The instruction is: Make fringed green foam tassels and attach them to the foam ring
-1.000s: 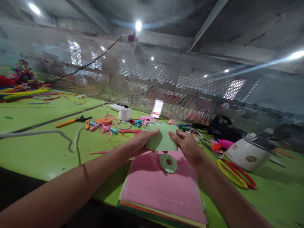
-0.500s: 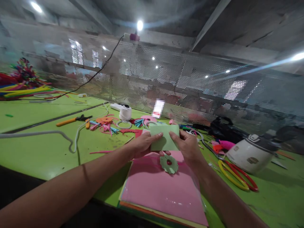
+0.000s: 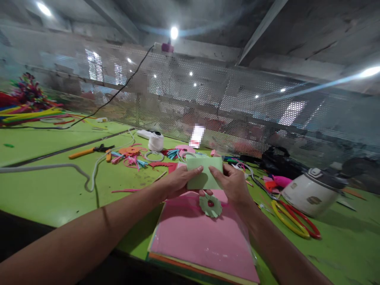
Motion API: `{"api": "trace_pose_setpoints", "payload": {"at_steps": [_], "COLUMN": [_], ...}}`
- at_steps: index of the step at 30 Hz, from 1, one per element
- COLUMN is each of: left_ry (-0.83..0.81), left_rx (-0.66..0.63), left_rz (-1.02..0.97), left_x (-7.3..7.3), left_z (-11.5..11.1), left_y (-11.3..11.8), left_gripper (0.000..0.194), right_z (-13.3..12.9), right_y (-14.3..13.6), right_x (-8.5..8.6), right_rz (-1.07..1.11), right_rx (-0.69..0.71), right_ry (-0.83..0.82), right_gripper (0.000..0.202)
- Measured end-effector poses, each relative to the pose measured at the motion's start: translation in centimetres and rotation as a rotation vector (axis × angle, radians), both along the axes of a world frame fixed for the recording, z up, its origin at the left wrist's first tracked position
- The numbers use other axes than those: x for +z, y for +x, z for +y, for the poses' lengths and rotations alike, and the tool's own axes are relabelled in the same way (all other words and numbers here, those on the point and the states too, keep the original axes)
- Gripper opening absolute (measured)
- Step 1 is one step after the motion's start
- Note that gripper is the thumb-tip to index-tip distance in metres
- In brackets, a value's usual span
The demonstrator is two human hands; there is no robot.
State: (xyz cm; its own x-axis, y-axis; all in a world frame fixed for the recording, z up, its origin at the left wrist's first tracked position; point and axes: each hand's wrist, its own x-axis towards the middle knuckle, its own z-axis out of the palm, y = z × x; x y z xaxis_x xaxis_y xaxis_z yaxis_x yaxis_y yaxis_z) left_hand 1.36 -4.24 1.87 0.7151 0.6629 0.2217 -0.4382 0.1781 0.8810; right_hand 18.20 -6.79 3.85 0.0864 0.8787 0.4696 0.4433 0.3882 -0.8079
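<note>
A pale green paper rectangle [image 3: 204, 178] is held up between my two hands, above a stack of coloured sheets with pink [image 3: 202, 241] on top. My left hand [image 3: 180, 181] grips its left side, thumb on the front face and some fingertips showing below the lower edge. On the right side my right hand [image 3: 234, 183] pinches it, thumb on the front and the other fingers mostly behind. Just below the paper, a scalloped green paper ring [image 3: 210, 206] with a red centre lies on the pink sheet.
Orange-handled pliers [image 3: 89, 151], a white thread spool [image 3: 156, 141] and paper cut-outs [image 3: 130, 152] lie at the left on the green table [image 3: 53, 198]. Scissors with yellow and red handles [image 3: 292, 221] and a white kettle-like container [image 3: 311, 192] stand right. Perforated mesh [image 3: 231, 107] rises behind.
My right thumb has shifted slightly left on the green paper. Both hands still hold it in nearly the same place.
</note>
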Motion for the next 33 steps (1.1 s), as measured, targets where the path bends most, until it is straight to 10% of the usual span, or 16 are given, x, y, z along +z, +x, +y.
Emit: {"api": "trace_pose_setpoints", "payload": {"at_steps": [13,21,33], "left_ry": [0.011,0.012,0.093], "left_rx": [-0.023,0.004,0.171], "left_rz": [0.008,0.033,0.208], "left_x": [-0.4,-0.4,-0.4], "left_z": [0.5,0.6,1.1], "left_y": [-0.1,-0.1,-0.2], "left_gripper": [0.036,0.035,0.040], "right_z": [0.1,0.0,0.4], "right_y": [0.0,0.3,0.4], "right_x": [0.1,0.4,0.1], "right_rz": [0.059,0.331,0.245], "right_rx": [0.032,0.385,0.094], "right_ry": [-0.043,-0.326,-0.228], "right_gripper": [0.028,0.023,0.024]}}
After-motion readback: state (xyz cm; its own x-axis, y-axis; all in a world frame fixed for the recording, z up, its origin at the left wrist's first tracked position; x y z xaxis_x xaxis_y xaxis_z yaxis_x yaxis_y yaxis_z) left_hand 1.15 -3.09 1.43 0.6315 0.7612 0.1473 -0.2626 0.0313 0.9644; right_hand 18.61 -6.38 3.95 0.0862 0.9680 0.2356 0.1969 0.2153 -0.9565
